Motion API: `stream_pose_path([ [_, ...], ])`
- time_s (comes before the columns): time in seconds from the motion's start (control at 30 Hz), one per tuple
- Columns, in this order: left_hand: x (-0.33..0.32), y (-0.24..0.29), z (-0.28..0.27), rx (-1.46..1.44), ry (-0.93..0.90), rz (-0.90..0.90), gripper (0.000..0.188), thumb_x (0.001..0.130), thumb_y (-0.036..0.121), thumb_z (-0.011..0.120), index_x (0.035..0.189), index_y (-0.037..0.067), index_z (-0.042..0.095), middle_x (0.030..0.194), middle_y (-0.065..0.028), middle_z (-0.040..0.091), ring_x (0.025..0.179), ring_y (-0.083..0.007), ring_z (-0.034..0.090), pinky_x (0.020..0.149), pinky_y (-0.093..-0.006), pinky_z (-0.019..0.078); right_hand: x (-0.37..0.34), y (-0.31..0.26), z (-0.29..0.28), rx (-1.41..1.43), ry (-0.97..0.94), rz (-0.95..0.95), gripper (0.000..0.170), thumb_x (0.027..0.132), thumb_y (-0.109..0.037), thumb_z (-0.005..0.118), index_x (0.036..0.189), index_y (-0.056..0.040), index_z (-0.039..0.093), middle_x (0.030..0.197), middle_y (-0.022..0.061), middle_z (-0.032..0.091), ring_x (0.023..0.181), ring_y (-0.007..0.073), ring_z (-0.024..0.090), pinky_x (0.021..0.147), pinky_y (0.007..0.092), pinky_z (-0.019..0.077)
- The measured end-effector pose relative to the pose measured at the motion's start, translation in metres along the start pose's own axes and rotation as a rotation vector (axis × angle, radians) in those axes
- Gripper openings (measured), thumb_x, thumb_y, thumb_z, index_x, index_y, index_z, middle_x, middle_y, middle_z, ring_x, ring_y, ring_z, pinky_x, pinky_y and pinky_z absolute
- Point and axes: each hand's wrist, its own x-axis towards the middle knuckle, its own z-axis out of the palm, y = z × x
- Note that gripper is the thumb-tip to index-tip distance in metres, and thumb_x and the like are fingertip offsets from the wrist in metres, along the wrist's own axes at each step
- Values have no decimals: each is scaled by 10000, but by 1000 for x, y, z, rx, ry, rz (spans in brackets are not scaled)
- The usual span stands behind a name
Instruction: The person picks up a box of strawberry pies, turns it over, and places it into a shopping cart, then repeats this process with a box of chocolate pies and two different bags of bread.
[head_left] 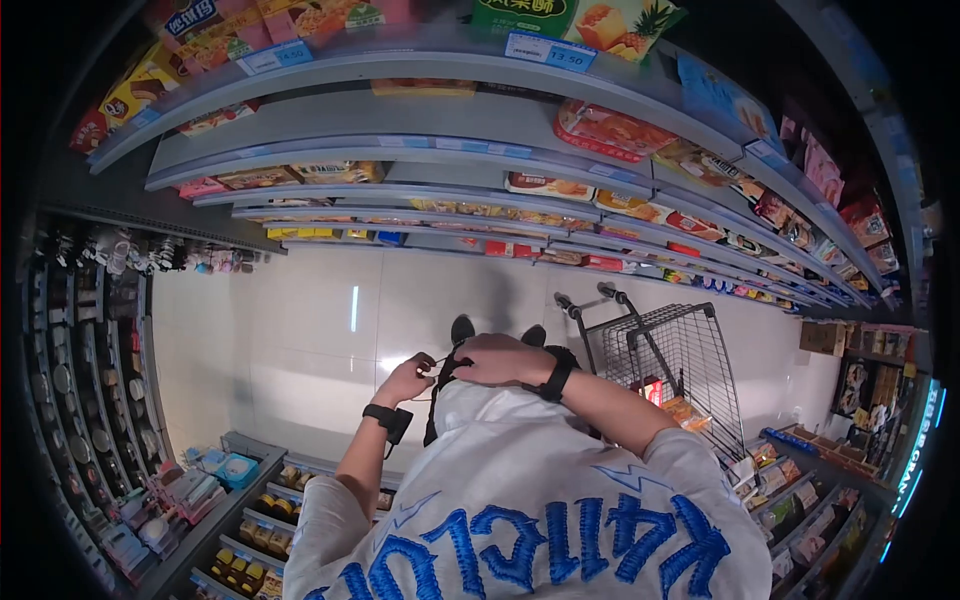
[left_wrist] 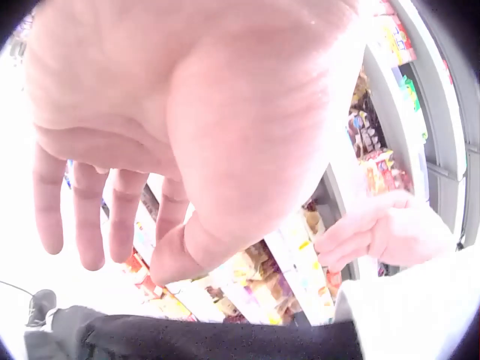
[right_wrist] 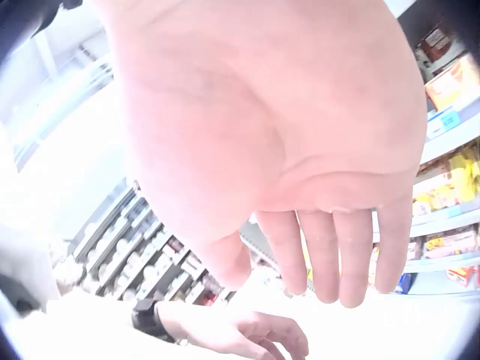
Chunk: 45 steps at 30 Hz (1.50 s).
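Observation:
In the head view my left hand hangs in front of my waist, a thin dark cord showing beside its fingers. The left wrist view shows this palm with nothing in it, the fingers loosely bent and the thumb near the index finger. My right hand is held at waist height over the dark trousers. Its palm is bare in the right wrist view, with relaxed, nearly straight fingers. The two hands are close together but apart.
A wire shopping cart with a few packets inside stands to my right. Shelves of packaged snacks curve across the front. More racks stand at the left and behind me. Pale tiled floor lies between.

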Motion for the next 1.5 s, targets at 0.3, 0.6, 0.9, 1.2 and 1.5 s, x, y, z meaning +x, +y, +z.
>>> stream_pose_path([
  [0.3, 42, 124, -62, -315, 249, 408, 219, 892, -20, 573, 1096, 52, 606, 1035, -20, 661, 937, -126, 651, 809, -285, 529, -50, 80, -118, 454, 863, 114, 323, 924, -240, 678, 1167, -29, 646, 1000, 97, 711, 870, 200, 681, 780, 315, 528],
  [0.6, 83, 320, -74, -401, 330, 741, 364, 932, 1, 604, 1287, 50, 540, 1272, -41, 588, 1061, -129, 599, 873, -264, 497, -113, 123, -233, 638, 1530, -65, 465, 908, -101, 663, 1338, -49, 494, 1136, 57, 631, 951, 123, 601, 790, 264, 496],
  [0.9, 167, 417, -72, -364, 578, 757, 633, 820, 18, 699, 1389, 18, 421, 1366, -108, 514, 1154, -221, 543, 874, -314, 504, -116, 140, -271, 697, 1390, -119, 455, 847, -129, 740, 1218, -17, 501, 856, 36, 583, 787, 129, 578, 717, 277, 499],
  [1.2, 161, 416, -66, -145, 627, 712, 621, 773, -8, 715, 1341, 31, 468, 1085, -56, 588, 951, -144, 566, 755, -290, 504, -142, 154, -262, 517, 1303, -187, 509, 794, -30, 703, 1267, -28, 515, 1114, 92, 474, 817, 165, 518, 730, 276, 465],
  [1.5, 125, 415, -34, -17, 818, 901, 459, 765, -39, 657, 1207, 6, 541, 1206, -171, 582, 1132, -314, 558, 985, -368, 419, -153, 153, -228, 463, 1308, -169, 654, 753, 52, 705, 1334, -67, 427, 1216, 105, 494, 1059, 240, 555, 900, 320, 469],
])
